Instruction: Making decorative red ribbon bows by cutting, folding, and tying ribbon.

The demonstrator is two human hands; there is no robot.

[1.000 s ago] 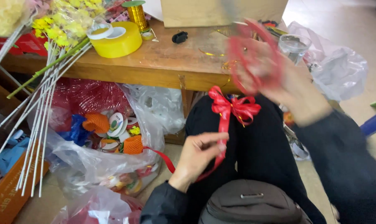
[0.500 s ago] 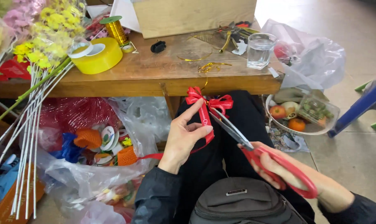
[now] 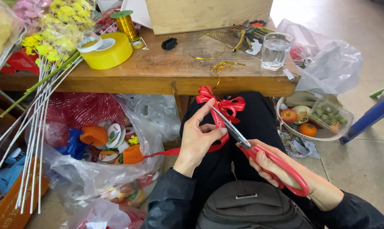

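One red ribbon bow [image 3: 220, 103] is pinched by the left hand [image 3: 200, 140] fingers; the right hand [image 3: 276, 165] fingers grasp one pair of red scissors [image 3: 259, 152], blades slightly parted at the ribbon.

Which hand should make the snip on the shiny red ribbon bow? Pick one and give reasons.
Right. The right hand grips the red-handled scissors, their blades already against the red ribbon bow. The left hand is busy pinching the ribbon taut beside the blades.

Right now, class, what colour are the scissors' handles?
Red, seen in the head view: the scissors are in the right hand.
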